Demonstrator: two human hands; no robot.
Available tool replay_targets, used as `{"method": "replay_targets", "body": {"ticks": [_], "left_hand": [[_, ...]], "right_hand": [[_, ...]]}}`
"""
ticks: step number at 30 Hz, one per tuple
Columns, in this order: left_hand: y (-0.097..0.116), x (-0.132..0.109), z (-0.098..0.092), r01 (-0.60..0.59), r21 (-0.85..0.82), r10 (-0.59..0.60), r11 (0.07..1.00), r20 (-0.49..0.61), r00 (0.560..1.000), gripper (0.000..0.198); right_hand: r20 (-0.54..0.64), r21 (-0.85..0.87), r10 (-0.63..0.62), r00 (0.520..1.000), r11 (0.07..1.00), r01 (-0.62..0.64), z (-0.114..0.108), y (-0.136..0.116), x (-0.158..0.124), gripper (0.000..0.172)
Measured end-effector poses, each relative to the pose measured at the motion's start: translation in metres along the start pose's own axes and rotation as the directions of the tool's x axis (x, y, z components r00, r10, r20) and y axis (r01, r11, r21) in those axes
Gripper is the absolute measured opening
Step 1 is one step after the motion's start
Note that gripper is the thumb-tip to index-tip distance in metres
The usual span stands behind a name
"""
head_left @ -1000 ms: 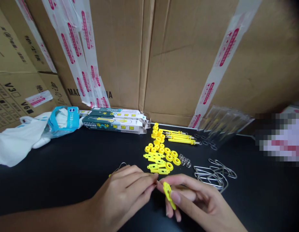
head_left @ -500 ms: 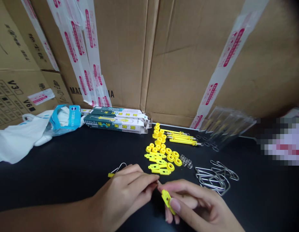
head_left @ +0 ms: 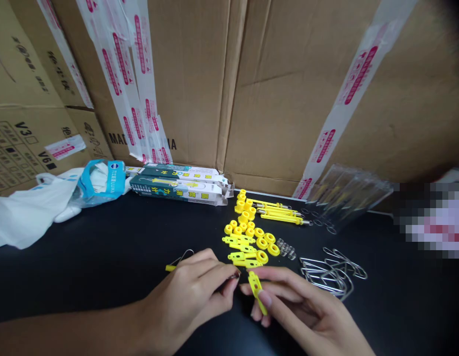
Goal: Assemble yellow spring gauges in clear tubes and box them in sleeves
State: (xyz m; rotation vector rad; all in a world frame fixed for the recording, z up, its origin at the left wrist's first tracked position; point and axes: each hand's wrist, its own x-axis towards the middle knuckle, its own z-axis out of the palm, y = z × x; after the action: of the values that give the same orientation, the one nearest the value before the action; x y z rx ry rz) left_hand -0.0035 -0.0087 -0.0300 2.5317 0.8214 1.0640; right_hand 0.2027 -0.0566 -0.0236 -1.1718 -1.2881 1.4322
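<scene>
My right hand [head_left: 307, 306] pinches a flat yellow plastic piece with holes [head_left: 257, 291] between thumb and fingers, its holed end pointing up. My left hand [head_left: 199, 291] is closed in a pinch close by; a small dark glint shows at its fingertips, too small to name. The two hands are slightly apart. Behind my left hand lies a bent wire hook [head_left: 182, 258] with a yellow end, partly hidden. Just beyond my fingers are several similar flat yellow pieces [head_left: 242, 247], yellow rings [head_left: 266, 241] and small metal springs [head_left: 286, 248].
Several wire hooks [head_left: 327, 274] lie at the right, below clear plastic tubes [head_left: 351, 195]. Yellow rods with springs [head_left: 283, 216] and yellow caps [head_left: 244, 216] sit farther back. Printed boxes [head_left: 177, 185] and a blue-white plastic package [head_left: 103, 183] stand before the cardboard wall [head_left: 185, 74].
My right hand has lifted slightly and turned the yellow piece more upright. The fingertips of both hands, touching or nearly so before, are now apart.
</scene>
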Motion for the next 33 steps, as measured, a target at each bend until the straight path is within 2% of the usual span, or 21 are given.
{"method": "replay_targets", "body": {"ticks": [3, 9, 12, 15, 18, 23, 26, 33], "left_hand": [[0.0016, 0.0028, 0.0006, -0.044, 0.063, 0.044, 0.997, -0.008, 0.999, 0.02], [0.0029, 0.0036, 0.003, -0.125, 0.125, 0.128, 0.984, -0.017, 0.992, 0.021], [0.0019, 0.0025, 0.0047, -0.131, 0.132, 0.135, 0.983, -0.023, 0.991, 0.02], [0.0011, 0.0022, 0.0042, -0.125, 0.143, 0.129, 0.982, -0.016, 0.992, 0.02], [0.0015, 0.0027, 0.0018, -0.126, 0.176, 0.124, 0.976, 0.022, 0.992, 0.023], [0.0042, 0.0034, -0.002, -0.128, 0.211, 0.118, 0.969, 0.061, 0.991, 0.023], [0.0057, 0.0033, -0.0029, -0.127, 0.222, 0.11, 0.967, 0.087, 0.99, 0.026], [0.0037, 0.002, 0.0, -0.134, 0.254, 0.112, 0.958, 0.1, 0.989, 0.024]], "right_hand": [[0.026, -0.062, 0.006, 1.0, 0.998, -0.004, -0.0022, 0.0035, 0.0038, 0.021], [0.049, -0.104, 0.027, 0.998, 0.994, -0.022, -0.0003, 0.0069, 0.0036, 0.027], [0.049, -0.13, 0.046, 0.998, 0.991, -0.039, -0.0004, 0.0069, 0.0022, 0.03], [0.041, -0.229, 0.016, 0.999, 0.973, -0.006, -0.001, 0.0066, 0.0015, 0.031], [0.011, -0.382, -0.079, 0.997, 0.921, 0.078, -0.0004, 0.0058, 0.0017, 0.029], [0.033, -0.607, -0.268, 0.963, 0.76, 0.232, 0.0008, 0.0029, 0.0007, 0.026], [0.057, -0.668, -0.284, 0.957, 0.702, 0.248, -0.0001, 0.0005, -0.0011, 0.027], [0.115, -0.714, -0.262, 0.958, 0.649, 0.263, -0.0011, -0.0011, -0.0019, 0.032]]}}
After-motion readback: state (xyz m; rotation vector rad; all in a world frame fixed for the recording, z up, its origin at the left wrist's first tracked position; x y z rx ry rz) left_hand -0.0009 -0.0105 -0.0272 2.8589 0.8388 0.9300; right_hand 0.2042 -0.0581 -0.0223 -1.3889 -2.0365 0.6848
